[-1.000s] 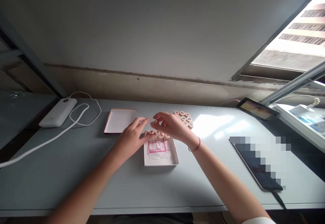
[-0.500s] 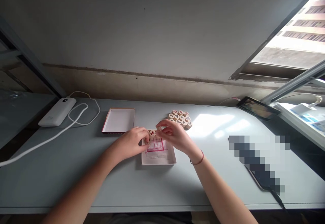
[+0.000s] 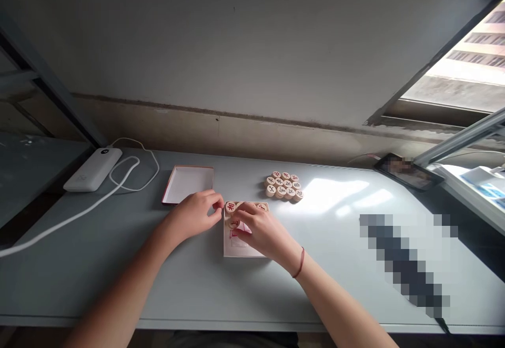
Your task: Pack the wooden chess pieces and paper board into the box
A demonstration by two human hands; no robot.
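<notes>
Low over the shallow white box [image 3: 246, 255], my right hand [image 3: 260, 227] has its thumb and fingers closed on a round wooden Chinese chess piece [image 3: 234, 224] with a red mark. That piece is at the box's left side, just below another red-marked piece [image 3: 231, 207] in the far left corner. More pieces line the far edge, partly covered by my right hand; one [image 3: 262, 207] shows at the far right corner. My left hand [image 3: 200, 212] is just left of the box, fingers curled and slightly apart, nothing visible in them. Red grid lines show on the box bottom.
Stacked chess pieces [image 3: 284, 185] stand in a cluster behind the box to the right. A red-edged box lid [image 3: 189, 184] lies at the back left. Further left are a white power bank [image 3: 92, 170] and cable [image 3: 94, 203]. A phone [image 3: 408, 171] leans at the back right.
My right hand has moved from the far edge down and left to the piece at the box's left side. My left hand has let go of its piece and drawn back left.
</notes>
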